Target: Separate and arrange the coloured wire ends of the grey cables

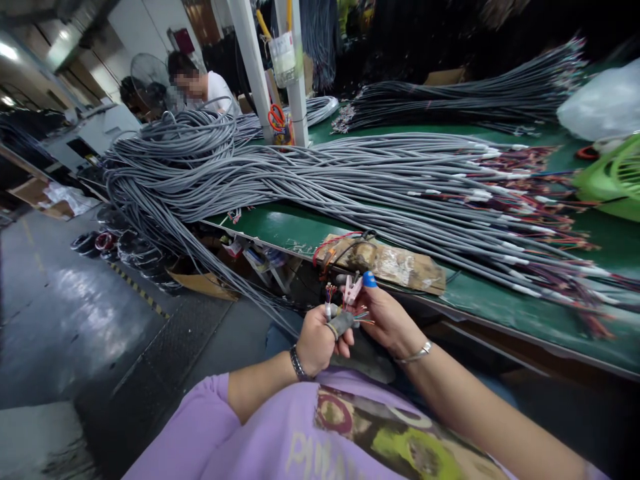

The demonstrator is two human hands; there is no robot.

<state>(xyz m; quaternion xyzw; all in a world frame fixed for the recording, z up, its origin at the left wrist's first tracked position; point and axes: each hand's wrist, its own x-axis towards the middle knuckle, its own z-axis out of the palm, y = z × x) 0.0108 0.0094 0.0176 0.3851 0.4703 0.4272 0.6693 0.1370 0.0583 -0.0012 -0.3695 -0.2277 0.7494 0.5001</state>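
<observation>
My left hand (pixel 319 340) is closed in a fist around the end of a grey cable (pixel 329 308), whose stripped coloured wires stick up above the thumb. A grey fingertip cover sits on one of its fingers. My right hand (pixel 384 315) is pinched close beside it, holding a small pink tool (pixel 351 289). A blue cover (pixel 369 279) caps its index fingertip. Thin coloured wire ends (pixel 364 317) fan out between the two hands. Both hands hover just in front of the green table's (pixel 280 225) near edge.
A big heap of grey cables (pixel 320 177) with stripped coloured ends (pixel 540 220) lies across the table. A worn brown board (pixel 400 265) lies at the edge. A green fan (pixel 613 177), a plastic bag (pixel 603 100), white posts (pixel 253 67), and orange scissors (pixel 276 118) stand behind. Another person (pixel 197 83) sits far left.
</observation>
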